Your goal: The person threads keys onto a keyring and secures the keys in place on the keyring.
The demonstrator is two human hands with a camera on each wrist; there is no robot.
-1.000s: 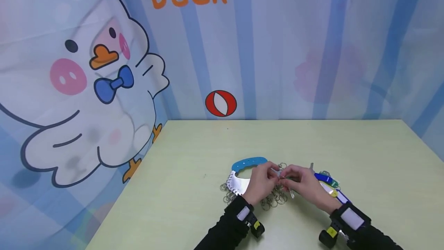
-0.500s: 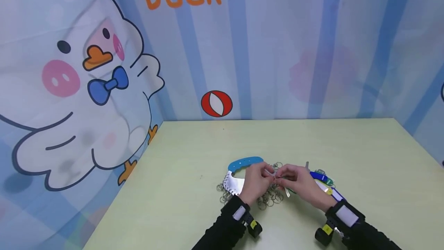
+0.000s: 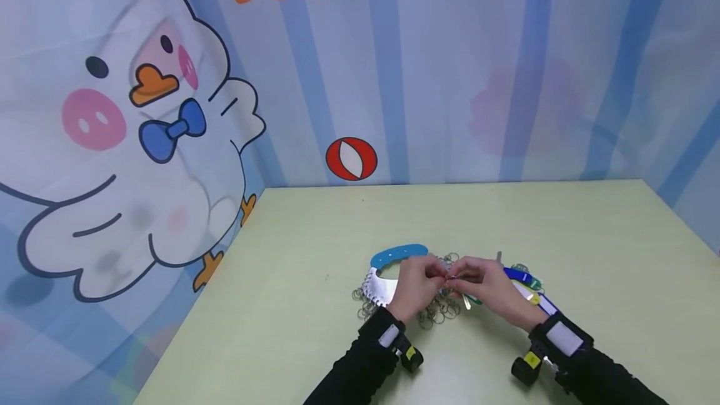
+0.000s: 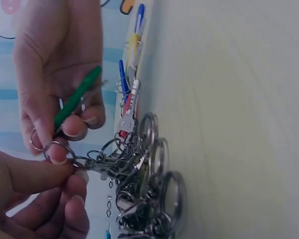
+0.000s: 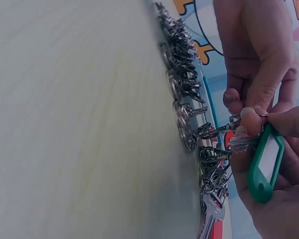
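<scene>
My left hand (image 3: 416,286) pinches a metal key ring (image 4: 62,147) linked by a clasp to a cluster of other rings. Facing it, my right hand (image 3: 492,289) grips a green key tag (image 5: 265,164) at its ring end, with a silver key (image 5: 244,143) hanging beside the tag. The fingertips of both hands meet at the rings, partly hiding the join. Behind and beside my left hand lies a round holder with a blue strap (image 3: 399,255) and a white, shiny curved plate (image 3: 379,287), fringed with metal rings (image 4: 174,199).
Several keys with blue, yellow and white tags (image 3: 523,279) lie on the pale table (image 3: 315,230) beyond my right wrist. A curtain (image 3: 450,80) printed with a cartoon duck (image 3: 169,142) stands behind the table.
Both hands stay together at the rings with only small finger movements; the fingertips have drawn closer. The head view has shifted slightly.
</scene>
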